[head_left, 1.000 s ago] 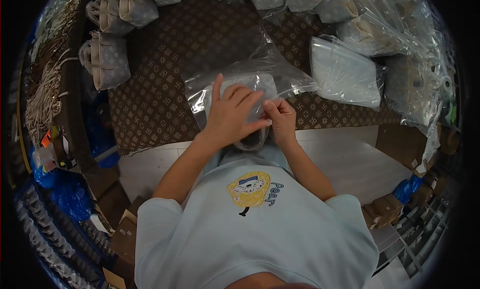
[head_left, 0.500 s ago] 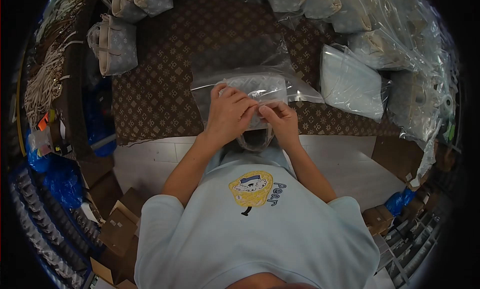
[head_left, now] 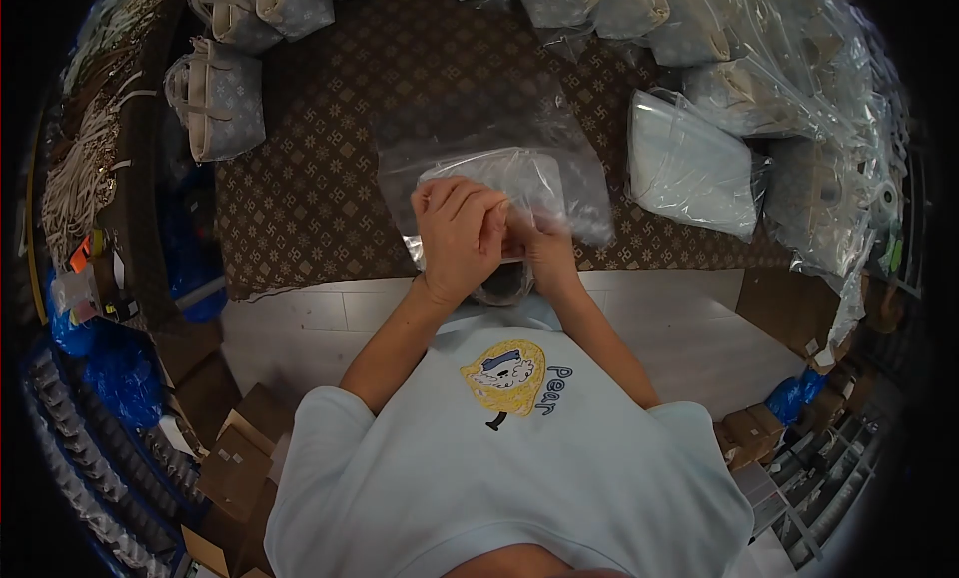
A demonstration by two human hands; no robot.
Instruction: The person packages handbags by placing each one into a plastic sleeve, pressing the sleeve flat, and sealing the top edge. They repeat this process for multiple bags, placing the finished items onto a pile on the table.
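On the brown patterned cloth lies a clear plastic bag (head_left: 579, 178) around or over a pale handbag (head_left: 534, 173), whose handle loop (head_left: 499, 286) hangs past the cloth's front edge. My left hand (head_left: 462, 228) rests over the left half of the pale handbag, its fingers curled. Close beside it, my right hand (head_left: 542, 243) is blurred by motion, its fingertips near my left fingers. Whatever sits between the fingertips is too small and hidden to make out.
Pale handbags (head_left: 225, 103) stand at the back left. More bags in clear plastic (head_left: 739, 93) crowd the right. A flat plastic-wrapped pack (head_left: 689, 163) lies right of my hands. Cardboard boxes (head_left: 240, 463) are on the floor at left.
My right hand has moved down and left, closer to my left hand. My left fingers are more curled. The plastic bag's right side has shifted down, and the view has moved slightly.
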